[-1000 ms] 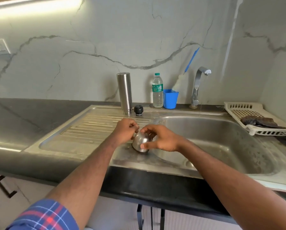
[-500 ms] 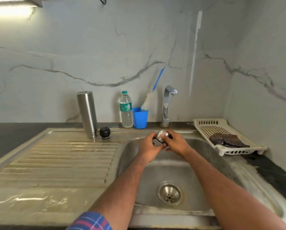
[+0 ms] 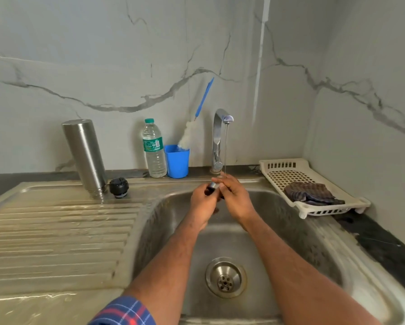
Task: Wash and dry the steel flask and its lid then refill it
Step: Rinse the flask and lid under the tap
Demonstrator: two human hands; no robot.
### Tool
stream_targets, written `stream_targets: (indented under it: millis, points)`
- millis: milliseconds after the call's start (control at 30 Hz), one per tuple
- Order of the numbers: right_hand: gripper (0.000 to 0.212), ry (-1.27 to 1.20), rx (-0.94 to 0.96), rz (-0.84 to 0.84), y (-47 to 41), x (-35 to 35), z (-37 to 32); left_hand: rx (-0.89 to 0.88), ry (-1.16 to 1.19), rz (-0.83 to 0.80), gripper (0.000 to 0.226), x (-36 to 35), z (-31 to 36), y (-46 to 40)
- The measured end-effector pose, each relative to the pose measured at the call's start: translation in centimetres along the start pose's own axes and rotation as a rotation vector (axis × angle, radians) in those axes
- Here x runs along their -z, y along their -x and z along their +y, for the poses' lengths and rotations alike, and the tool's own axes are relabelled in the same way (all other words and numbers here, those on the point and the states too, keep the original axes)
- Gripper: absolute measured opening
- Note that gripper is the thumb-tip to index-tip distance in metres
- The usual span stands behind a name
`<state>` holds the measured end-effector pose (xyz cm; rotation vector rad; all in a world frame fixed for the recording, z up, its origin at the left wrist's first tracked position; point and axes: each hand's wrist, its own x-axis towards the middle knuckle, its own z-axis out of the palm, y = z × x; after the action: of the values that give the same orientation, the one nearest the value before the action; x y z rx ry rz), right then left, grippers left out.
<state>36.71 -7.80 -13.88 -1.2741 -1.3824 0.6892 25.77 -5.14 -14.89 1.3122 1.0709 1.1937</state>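
The steel flask (image 3: 85, 158) stands upside down at the back of the draining board, with a black stopper (image 3: 118, 187) beside it. Over the sink basin (image 3: 279, 242), my left hand (image 3: 202, 207) and my right hand (image 3: 235, 198) both hold the steel lid cup (image 3: 212, 186) under a thin stream of water from the tap (image 3: 219, 139). My fingers hide most of the cup.
A water bottle (image 3: 153, 148) and a blue cup (image 3: 176, 161) with a bottle brush (image 3: 196, 123) stand at the back by the tap. A white plastic tray (image 3: 288, 174) holding a dark cloth (image 3: 313, 193) sits to the right. The ribbed draining board (image 3: 56, 235) is wet.
Both hands carried the steel lid cup from the draining board's edge to the right, into the sink and under the running tap.
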Motion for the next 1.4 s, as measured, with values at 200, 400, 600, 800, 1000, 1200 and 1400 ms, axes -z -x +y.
stream_targets:
  millis: [200,400,600,800,1000,1200,1400]
  points:
    - [0.035,-0.072,-0.069,0.003,0.0,0.5,-0.5,-0.208,-0.179,-0.081,0.027,0.1,0.2,0.3]
    - [0.038,-0.301,-0.194,-0.061,-0.3,1.3,-0.2,0.05,0.368,-0.107,0.022,0.3,1.0,0.9]
    - [0.047,0.008,0.039,0.008,0.2,0.7,-0.7,0.074,0.235,-0.105,0.018,-0.3,1.2,1.2]
    - [0.037,-0.253,-0.187,-0.06,-0.3,1.3,-0.7,0.034,0.345,-0.19,0.027,0.7,1.0,1.1]
    - [0.04,-0.408,-0.194,-0.158,0.2,2.1,0.3,0.29,0.612,-0.171,0.039,0.2,2.1,1.4]
    - [0.035,-0.351,-0.209,-0.091,0.4,1.9,0.0,0.339,0.49,-0.21,0.054,-0.2,1.8,1.4]
    - [0.031,-0.285,-0.25,0.012,0.0,1.2,-0.4,0.073,0.264,-0.181,0.036,-0.2,0.9,1.0]
